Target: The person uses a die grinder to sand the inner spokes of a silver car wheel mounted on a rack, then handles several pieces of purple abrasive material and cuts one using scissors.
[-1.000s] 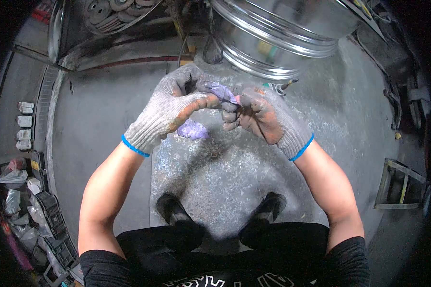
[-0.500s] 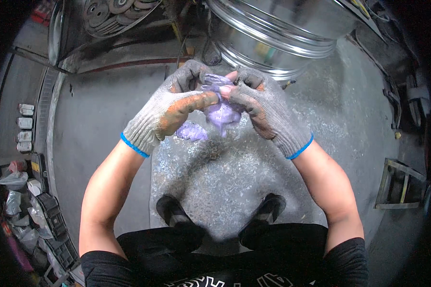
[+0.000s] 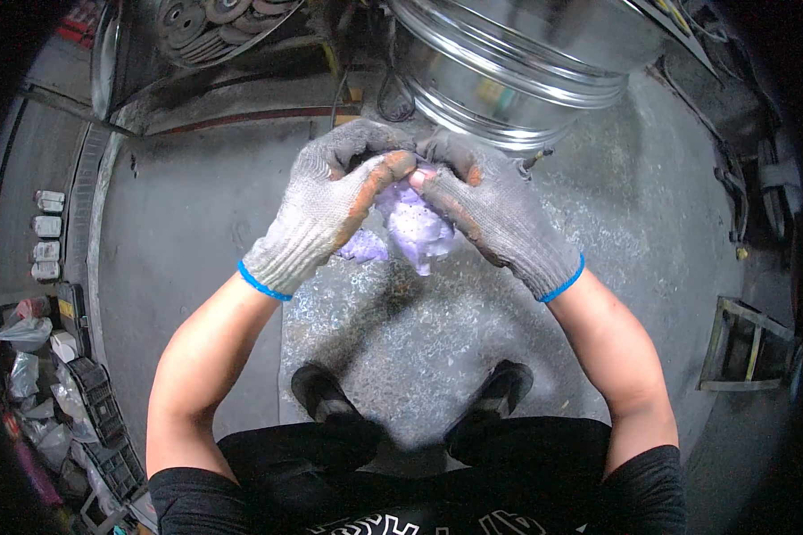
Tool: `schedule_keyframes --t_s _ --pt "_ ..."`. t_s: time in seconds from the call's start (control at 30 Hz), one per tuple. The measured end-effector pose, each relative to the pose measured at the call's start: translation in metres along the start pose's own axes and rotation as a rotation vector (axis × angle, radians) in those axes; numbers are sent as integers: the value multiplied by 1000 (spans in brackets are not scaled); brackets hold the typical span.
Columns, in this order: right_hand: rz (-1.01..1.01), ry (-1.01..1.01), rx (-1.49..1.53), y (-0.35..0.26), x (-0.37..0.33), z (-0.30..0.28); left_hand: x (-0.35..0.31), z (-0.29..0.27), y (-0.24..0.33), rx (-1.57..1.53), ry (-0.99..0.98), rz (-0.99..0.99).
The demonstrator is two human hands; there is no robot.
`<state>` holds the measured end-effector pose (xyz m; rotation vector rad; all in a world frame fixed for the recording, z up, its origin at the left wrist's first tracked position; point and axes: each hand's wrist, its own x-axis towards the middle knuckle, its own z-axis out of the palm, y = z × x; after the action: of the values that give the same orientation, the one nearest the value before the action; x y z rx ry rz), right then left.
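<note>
A crumpled light-purple cloth [image 3: 417, 227] hangs between my two gloved hands, its lower part dangling in loose folds. My left hand [image 3: 348, 174], in a stained grey knit work glove with a blue cuff, pinches it from the left. From the other side my right hand [image 3: 486, 187], gloved alike, grips the same cloth; its bare thumb tip shows through the glove. Both sets of fingers come together at the top, and the part between them is mostly hidden. A second purple piece [image 3: 363, 246] shows below my left wrist; whether it joins the cloth I cannot tell.
Polished metal wheel rims [image 3: 517, 80] stand at the far side. A tray of grinding discs [image 3: 214, 27] lies far left. Plastic bags and black crates [image 3: 94, 392] line the left; a metal frame [image 3: 745, 348] stands at right. My shoes [image 3: 326, 392] rest on the speckled floor.
My hands have drawn closer together, and the left has turned inward and to the right. More of the cloth hangs below the fingers, while its upper folds are now covered.
</note>
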<state>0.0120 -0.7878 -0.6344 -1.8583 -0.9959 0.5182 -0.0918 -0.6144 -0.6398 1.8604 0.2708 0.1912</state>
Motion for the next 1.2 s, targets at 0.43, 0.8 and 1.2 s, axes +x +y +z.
schedule_keyframes --t_s 0.43,0.8,1.2 --pt "354 -105 127 12 -11 27 6 11 -7 9 389 64" --pt "386 -286 553 7 -32 51 32 -7 -27 2 618 191" --pt "442 -106 800 -3 -1 43 21 -2 -15 50 552 260"
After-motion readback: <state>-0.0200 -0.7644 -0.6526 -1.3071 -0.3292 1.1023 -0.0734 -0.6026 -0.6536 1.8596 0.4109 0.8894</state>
